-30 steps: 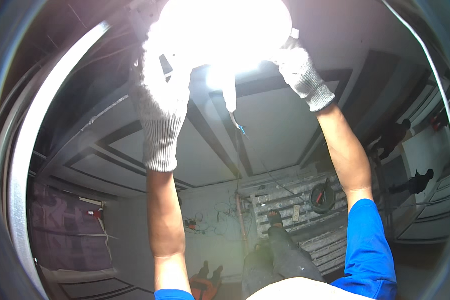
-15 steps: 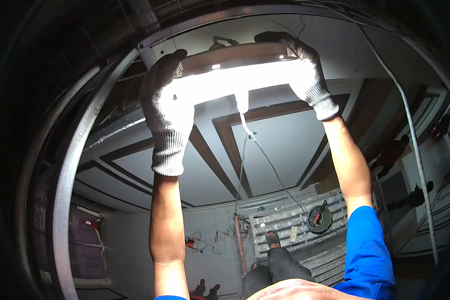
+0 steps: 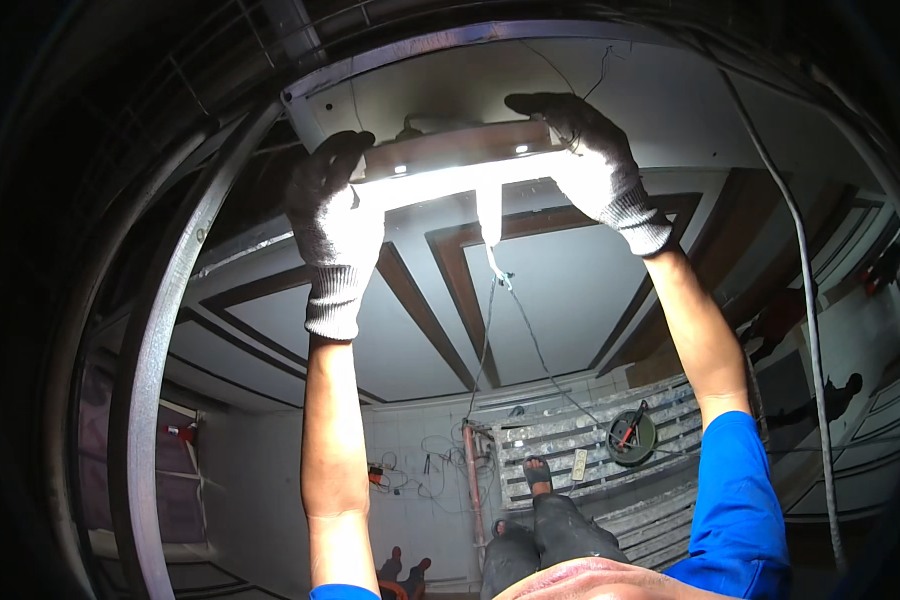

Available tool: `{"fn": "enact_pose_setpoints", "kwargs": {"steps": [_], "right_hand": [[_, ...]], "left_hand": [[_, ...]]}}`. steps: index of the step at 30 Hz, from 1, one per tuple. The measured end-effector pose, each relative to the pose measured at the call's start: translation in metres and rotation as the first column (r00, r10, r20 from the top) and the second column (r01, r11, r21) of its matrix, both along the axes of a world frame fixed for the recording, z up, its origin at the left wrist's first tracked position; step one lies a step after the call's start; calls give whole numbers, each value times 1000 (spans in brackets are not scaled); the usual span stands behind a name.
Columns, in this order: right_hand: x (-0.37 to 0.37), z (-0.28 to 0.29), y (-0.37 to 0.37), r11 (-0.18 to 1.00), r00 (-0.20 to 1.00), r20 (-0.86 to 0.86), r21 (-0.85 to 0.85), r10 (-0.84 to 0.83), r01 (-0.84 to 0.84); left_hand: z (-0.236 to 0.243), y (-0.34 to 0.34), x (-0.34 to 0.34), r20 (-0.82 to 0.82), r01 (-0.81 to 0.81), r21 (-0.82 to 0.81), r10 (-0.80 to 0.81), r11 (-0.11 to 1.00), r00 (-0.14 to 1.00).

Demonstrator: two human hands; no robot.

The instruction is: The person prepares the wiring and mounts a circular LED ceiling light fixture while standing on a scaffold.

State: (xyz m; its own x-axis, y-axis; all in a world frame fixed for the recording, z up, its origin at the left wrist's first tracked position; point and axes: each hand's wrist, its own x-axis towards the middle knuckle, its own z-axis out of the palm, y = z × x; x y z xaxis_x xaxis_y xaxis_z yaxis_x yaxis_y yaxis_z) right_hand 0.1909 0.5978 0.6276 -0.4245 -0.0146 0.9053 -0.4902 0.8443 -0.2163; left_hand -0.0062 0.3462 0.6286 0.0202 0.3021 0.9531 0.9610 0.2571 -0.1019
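Note:
Both hands wear grey-white knit gloves and are raised overhead. Between them spans a long brown flat-sided piece [image 3: 455, 148], its lower side glaring white with light. My left hand [image 3: 338, 185] is closed round its left end, thumb at the upper edge. At the right end my right hand [image 3: 590, 145] grips it with fingers over the top. Under the glare hangs a white lamp holder or bulb base [image 3: 489, 215], with a thin cord [image 3: 500, 272] tied below it. Glare hides whether the lamp is joined to the piece.
Metal frame bars [image 3: 160, 330] curve up on the left. A rope or cable [image 3: 805, 270] hangs at right. Below are a slatted platform [image 3: 530, 440] under my feet, a green bowl [image 3: 632, 438] with a red-handled tool, and a power strip [image 3: 580, 464]. Brown-trimmed ceiling panels [image 3: 560, 270] lie behind.
The piece has tilted and shifted slightly left and down, its bright side looking narrower. My right hand has moved left and down with it; the left hand still holds its end.

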Motion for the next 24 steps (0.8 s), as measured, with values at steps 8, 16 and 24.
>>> {"fn": "enact_pose_setpoints", "kwargs": {"steps": [8,16,24], "right_hand": [[6,-11,-13,998,997,-52,28,-51,52],[26,-2,-5,956,935,291,-265,201,-123],[35,21,10,902,977,209,-428,46,49]], "left_hand": [[0,8,45,232,313,12,-307,950,923],[26,-5,57,63,157,-209,-147,965,987],[11,-7,69,-75,132,-164,-146,978,986]]}}
